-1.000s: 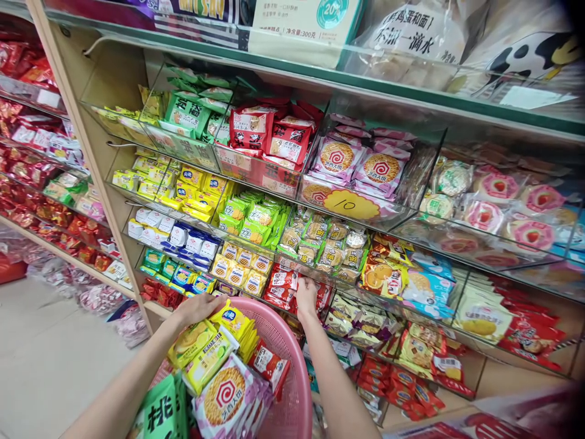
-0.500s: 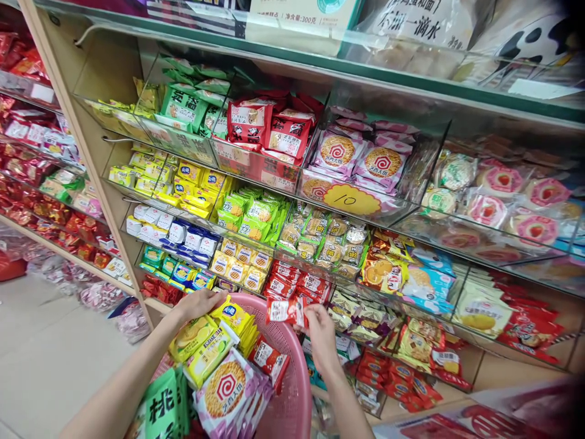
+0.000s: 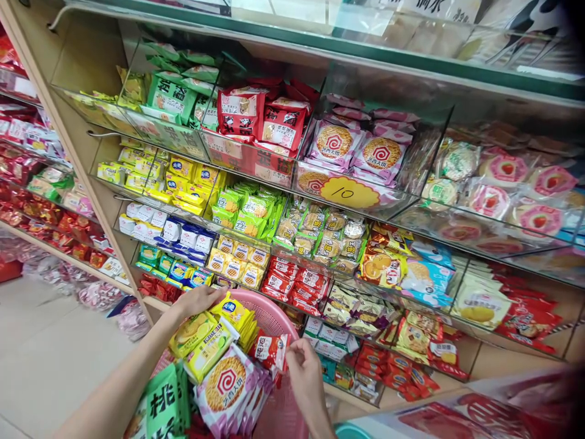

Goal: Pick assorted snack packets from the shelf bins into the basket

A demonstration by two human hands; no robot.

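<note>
A pink plastic basket [image 3: 286,399] with a perforated wall is in front of me, filled with snack packets. My left hand [image 3: 205,300] is closed over its far left rim; the fingertips are partly hidden. My right hand [image 3: 304,366] pinches the right end of a red-and-white snack packet [image 3: 270,352] just inside the right rim. To its left are yellow packets [image 3: 237,318] and lemon-coloured biscuit packs [image 3: 205,347]. Nearer to me lie purple-and-white round-biscuit packets [image 3: 228,384] and green packets [image 3: 164,396].
Tiered shelves with clear-fronted bins [image 3: 256,158] of packaged snacks rise beyond the basket. Similar red packets [image 3: 297,283] sit in a bin just above it. A yellow price tag [image 3: 350,192] marks "10". Another shelf unit [image 3: 46,152] stands at left over a tiled floor [image 3: 41,360].
My right hand has moved down and left, bringing the red-and-white packet from in front of the red-packet bin into the basket. My left hand has stayed on the rim.
</note>
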